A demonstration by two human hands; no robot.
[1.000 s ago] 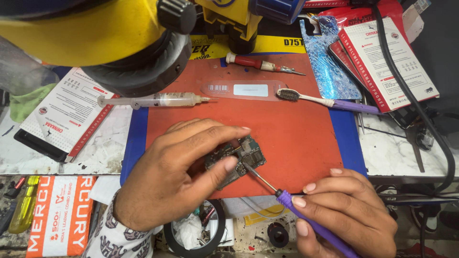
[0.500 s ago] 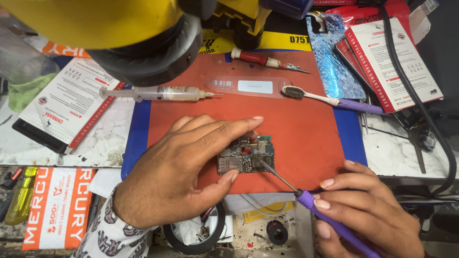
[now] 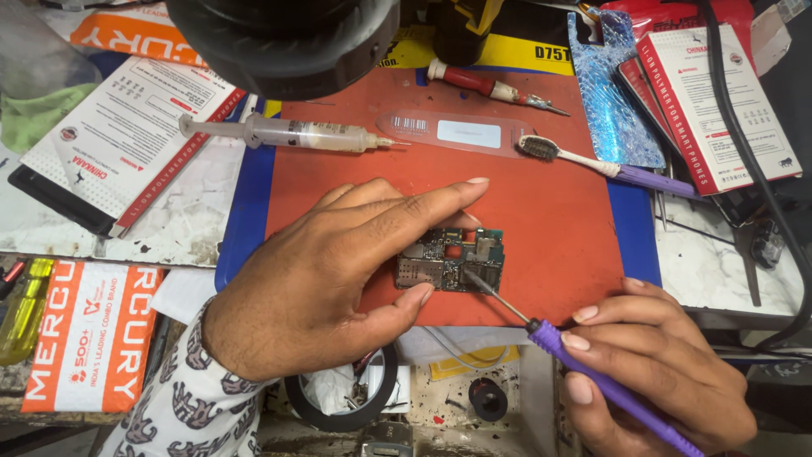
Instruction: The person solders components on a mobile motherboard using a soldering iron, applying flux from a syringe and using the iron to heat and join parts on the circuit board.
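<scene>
A small green circuit board [image 3: 452,259] lies on the orange work mat [image 3: 558,211]. My left hand [image 3: 338,271] rests over its left side, thumb and fingers pinning it to the mat. My right hand [image 3: 655,372] grips a purple-handled tool [image 3: 584,368] whose thin metal tip touches the board's lower middle.
On the mat's far side lie a syringe [image 3: 288,133], a clear plastic strip [image 3: 457,133], a toothbrush [image 3: 609,167] and a red-handled screwdriver [image 3: 486,85]. A black microscope head [image 3: 288,38] hangs above. White boxes [image 3: 719,101] sit right, packets left, a tape roll [image 3: 338,398] below.
The view has shifted so the mat and board sit higher and more central. The tool tip stays on the board and my left hand keeps holding it.
</scene>
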